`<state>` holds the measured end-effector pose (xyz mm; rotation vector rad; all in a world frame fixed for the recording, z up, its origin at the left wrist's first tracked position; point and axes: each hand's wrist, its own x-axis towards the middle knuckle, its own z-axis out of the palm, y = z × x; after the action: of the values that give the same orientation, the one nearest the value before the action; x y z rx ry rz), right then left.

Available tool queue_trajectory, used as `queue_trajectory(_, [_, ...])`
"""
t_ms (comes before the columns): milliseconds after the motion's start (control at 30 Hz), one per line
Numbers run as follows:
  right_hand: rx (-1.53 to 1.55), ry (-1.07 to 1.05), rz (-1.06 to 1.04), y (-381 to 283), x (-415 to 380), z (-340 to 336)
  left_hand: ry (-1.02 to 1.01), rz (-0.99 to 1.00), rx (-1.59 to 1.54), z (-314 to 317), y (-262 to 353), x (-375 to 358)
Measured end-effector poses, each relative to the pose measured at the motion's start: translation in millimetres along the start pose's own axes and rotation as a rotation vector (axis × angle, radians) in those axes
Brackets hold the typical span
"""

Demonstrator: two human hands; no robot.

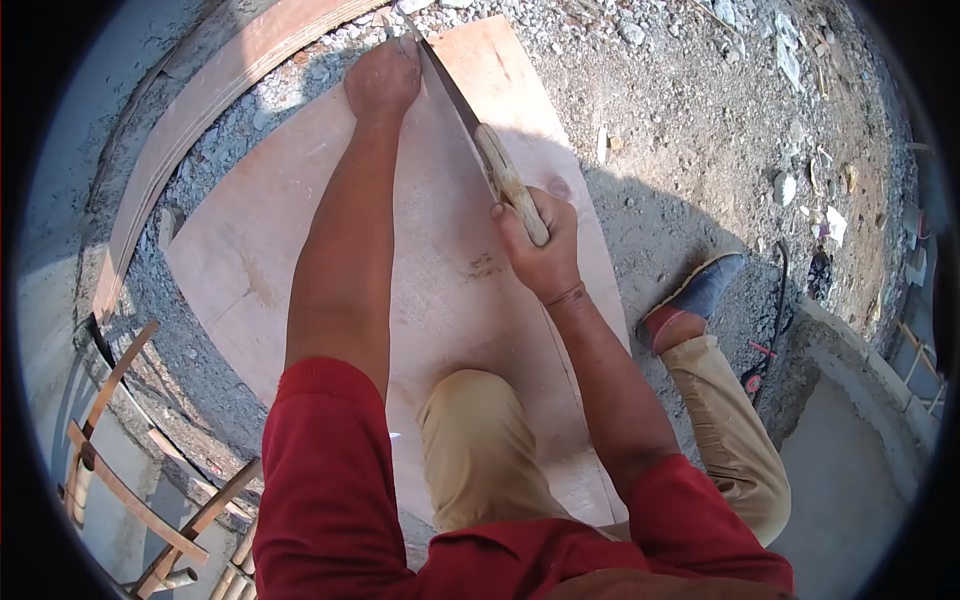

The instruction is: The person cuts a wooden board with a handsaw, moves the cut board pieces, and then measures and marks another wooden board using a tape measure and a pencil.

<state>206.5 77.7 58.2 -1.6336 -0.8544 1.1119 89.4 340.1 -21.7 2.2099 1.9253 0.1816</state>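
Note:
My right hand is wrapped round the pale wooden handle of a handsaw. The saw's long, dark blade points away from me, along a line on a large plywood sheet. At the far edge of that sheet, close beside the blade's far end, my left hand is closed on the sheet's edge; its fingertips are mostly hidden. My bent knee rests on the plywood between my arms. How deep the blade sits in the wood cannot be seen.
Curved strips of plywood lie along the wall at the left. Gravel and litter cover the ground. Wooden sticks stand at lower left. A low concrete edge and a dark cord-like item are at right, near my shoe.

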Motion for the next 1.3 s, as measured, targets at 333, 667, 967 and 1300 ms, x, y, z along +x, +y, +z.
queue_trajectory(333, [-0.045,0.007,0.065,-3,-96,-37,0.002,0.002,0.020,5,-6,-1])
queue_trajectory(667, [-0.095,-0.006,0.154,-58,-136,-64,0.062,0.020,0.035,8,-5,-1])
queue_trajectory(967, [-0.036,-0.011,0.062,-34,-59,-29,0.030,0.041,0.056,3,-3,1])
queue_trajectory(1300, [-0.062,-0.024,0.100,-26,8,-6,0.019,0.066,0.072,2,1,1])
